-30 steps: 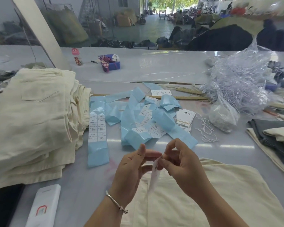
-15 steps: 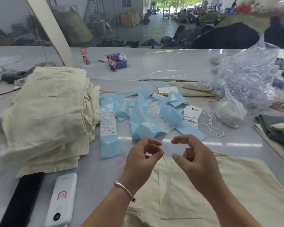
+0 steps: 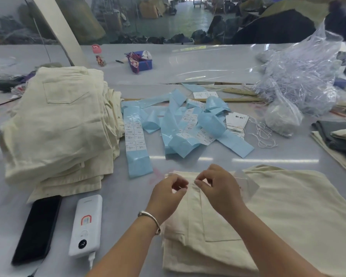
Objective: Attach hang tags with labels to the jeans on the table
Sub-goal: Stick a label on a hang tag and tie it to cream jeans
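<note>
1. Head view: the left hand (image 3: 171, 191) and right hand (image 3: 218, 185) sit close together over the top edge of the cream jeans (image 3: 278, 216) lying nearest the person; each pinches thumb to fingertips on a thin pale string (image 3: 190, 179) stretched between them.
2. A translucent hang tag (image 3: 246, 181) lies on those jeans just right of the right hand; it is blurred.
3. A silver bangle (image 3: 150, 216) circles the left wrist.
4. Left of the arms, a white power bank (image 3: 86, 226) and a black phone (image 3: 37, 228) lie side by side on the table (image 3: 128, 196).
5. Beyond the hands, blue label strips (image 3: 174, 126) sprawl in a heap, with a small stack of white tags (image 3: 236, 120) and loose strings (image 3: 264, 134) to their right.
6. A tall stack of folded cream jeans (image 3: 58, 126) stands at the left; a clear plastic bag (image 3: 304, 76) of fasteners sits at far right.
</note>
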`<action>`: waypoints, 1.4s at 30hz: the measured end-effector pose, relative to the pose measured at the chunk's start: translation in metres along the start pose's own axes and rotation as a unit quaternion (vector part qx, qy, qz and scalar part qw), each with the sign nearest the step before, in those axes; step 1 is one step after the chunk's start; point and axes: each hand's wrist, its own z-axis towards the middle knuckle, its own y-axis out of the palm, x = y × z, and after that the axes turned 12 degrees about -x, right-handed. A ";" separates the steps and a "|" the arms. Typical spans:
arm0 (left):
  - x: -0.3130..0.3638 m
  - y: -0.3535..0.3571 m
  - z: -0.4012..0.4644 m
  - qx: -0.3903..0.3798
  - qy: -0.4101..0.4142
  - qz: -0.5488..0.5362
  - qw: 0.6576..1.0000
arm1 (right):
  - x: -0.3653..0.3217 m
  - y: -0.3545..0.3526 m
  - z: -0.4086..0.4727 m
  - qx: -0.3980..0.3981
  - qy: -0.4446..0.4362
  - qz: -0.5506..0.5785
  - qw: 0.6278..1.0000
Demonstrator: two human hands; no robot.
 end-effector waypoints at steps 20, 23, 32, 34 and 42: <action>-0.062 -0.001 -0.057 -0.017 0.096 0.213 0.972 | 0.019 0.074 -0.009 -0.285 -0.075 0.027 0.955; -0.065 0.008 -0.063 0.024 0.104 0.193 0.975 | 0.018 0.069 -0.003 -0.323 -0.080 0.031 0.943; -0.062 0.009 -0.066 -0.046 0.003 0.047 0.998 | 0.006 0.062 0.018 -0.459 -0.100 -0.075 0.880; -0.061 0.009 -0.066 -0.040 -0.008 0.047 0.998 | 0.005 0.063 0.022 -0.469 -0.088 -0.077 0.875; -0.052 0.022 -0.070 0.080 -0.074 0.104 0.989 | 0.016 0.062 0.024 -0.491 -0.016 0.020 0.871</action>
